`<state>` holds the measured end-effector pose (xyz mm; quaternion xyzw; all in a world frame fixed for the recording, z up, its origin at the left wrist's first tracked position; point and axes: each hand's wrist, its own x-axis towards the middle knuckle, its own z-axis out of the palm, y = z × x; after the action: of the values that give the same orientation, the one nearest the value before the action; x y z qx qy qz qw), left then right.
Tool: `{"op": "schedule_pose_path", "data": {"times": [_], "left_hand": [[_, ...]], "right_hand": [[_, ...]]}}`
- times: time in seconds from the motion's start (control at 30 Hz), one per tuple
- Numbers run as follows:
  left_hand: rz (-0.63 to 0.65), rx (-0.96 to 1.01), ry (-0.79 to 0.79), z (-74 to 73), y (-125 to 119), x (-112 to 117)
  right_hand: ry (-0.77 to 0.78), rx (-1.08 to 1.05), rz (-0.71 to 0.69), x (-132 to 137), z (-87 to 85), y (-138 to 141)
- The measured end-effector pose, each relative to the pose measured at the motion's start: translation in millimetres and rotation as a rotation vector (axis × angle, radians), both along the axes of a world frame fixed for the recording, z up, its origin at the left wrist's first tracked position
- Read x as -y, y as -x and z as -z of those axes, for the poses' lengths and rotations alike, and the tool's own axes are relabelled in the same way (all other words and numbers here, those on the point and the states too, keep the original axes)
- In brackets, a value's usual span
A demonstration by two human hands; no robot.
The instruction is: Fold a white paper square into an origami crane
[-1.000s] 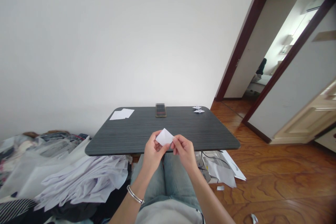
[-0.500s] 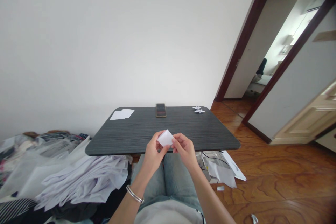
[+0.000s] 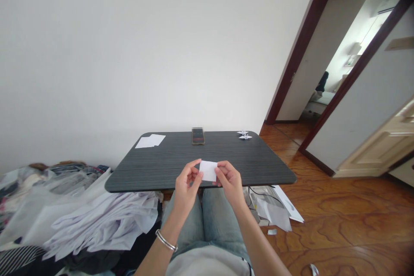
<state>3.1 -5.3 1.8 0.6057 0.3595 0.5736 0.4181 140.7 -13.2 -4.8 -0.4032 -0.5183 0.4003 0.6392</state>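
White paper square (image 3: 208, 170) — pinched at both sides by left hand (image 3: 186, 184) and right hand (image 3: 229, 182), both grips closed so it stays spread, held above the bench (image 3: 246, 155) front edge; paper cranes (image 3: 245, 135) and loose sheets (image 3: 150, 140) lie beyond.

White paper (image 3: 208, 170) partly behind fingertips (image 3: 220, 171), distant dark shape (image 3: 322, 82) too small

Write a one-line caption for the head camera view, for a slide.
Left hand and right hand hold a small white paper over a dark table, two paper cranes beyond.
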Motion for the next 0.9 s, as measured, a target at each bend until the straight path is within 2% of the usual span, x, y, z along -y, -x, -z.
{"op": "schedule_pose_path", "data": {"times": [0.1, 0.3, 0.63, 0.9], "left_hand": [[0.02, 0.007, 0.012, 0.2, -0.5, 0.3], [0.051, 0.004, 0.009, 0.2, -1.6, 1.2], [0.004, -0.005, -0.137, 1.7, -0.1, 2.1], [0.054, 0.121, -0.025, -4.3, -0.7, 4.7]], "right_hand": [[0.0, 0.001, 0.04, 0.6, -3.8, -1.0], [-0.042, 0.021, 0.022, 2.2, -5.5, -2.2], [-0.074, 0.004, 0.005, 0.9, -3.0, -0.2], [-0.086, -0.009, 0.005, 5.1, -4.9, 1.7]]}}
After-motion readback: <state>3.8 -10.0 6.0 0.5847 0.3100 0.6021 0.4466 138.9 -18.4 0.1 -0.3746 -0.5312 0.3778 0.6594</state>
